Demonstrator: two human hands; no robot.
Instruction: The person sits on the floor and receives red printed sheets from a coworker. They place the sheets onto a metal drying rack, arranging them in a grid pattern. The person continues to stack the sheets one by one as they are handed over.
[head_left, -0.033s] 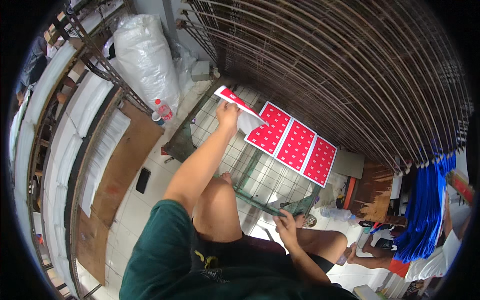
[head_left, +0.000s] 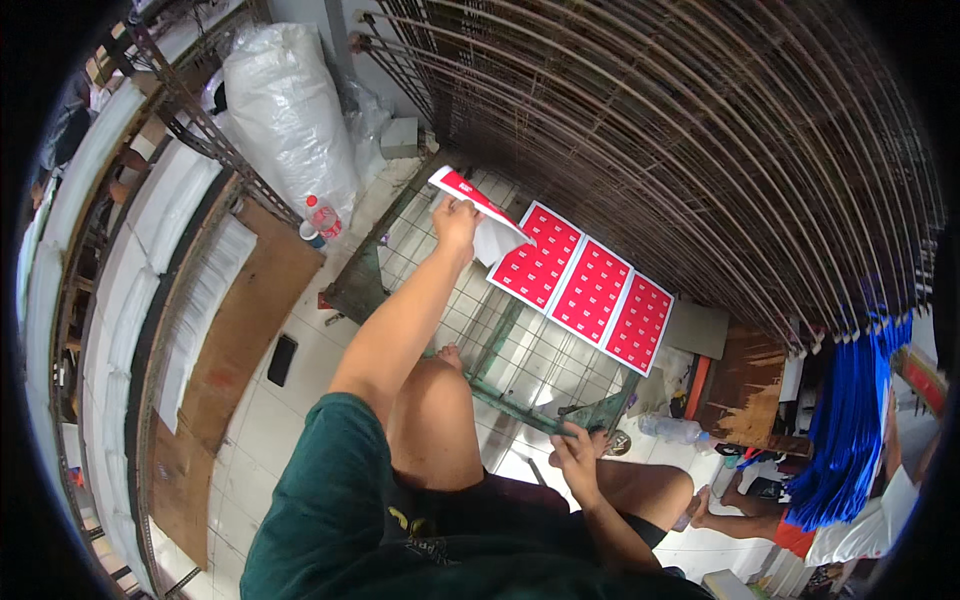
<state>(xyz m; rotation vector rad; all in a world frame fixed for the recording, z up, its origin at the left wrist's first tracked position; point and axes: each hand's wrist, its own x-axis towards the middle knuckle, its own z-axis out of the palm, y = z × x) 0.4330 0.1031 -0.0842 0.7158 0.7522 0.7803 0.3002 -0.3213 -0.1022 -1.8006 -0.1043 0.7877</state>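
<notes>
My left hand (head_left: 457, 224) pinches the far left end of a red printed sheet (head_left: 592, 291), white-bordered with small pale marks. That end is raised and curled over, so its white underside (head_left: 494, 240) shows. The rest lies flat, as three red panels divided by white strips, on a green-framed wire mesh rack (head_left: 430, 290); whether the panels are joined is hard to see. Low and to the right, my right hand (head_left: 575, 465) is beside the rack's front bar, empty, its fingers partly extended and apart. Whether it touches the bar is unclear.
A stack of raised wire racks (head_left: 640, 130) hangs over the far side. Shelves with white stacks (head_left: 130, 300) stand at left. A phone (head_left: 283, 360), a red-labelled bottle (head_left: 322, 215) and a clear bottle (head_left: 672, 429) lie or stand on the floor. Another person's leg (head_left: 740, 522) shows at right.
The view has shifted very slightly. My left hand still grips the lifted sheet end, and the right hand stays beside the front bar.
</notes>
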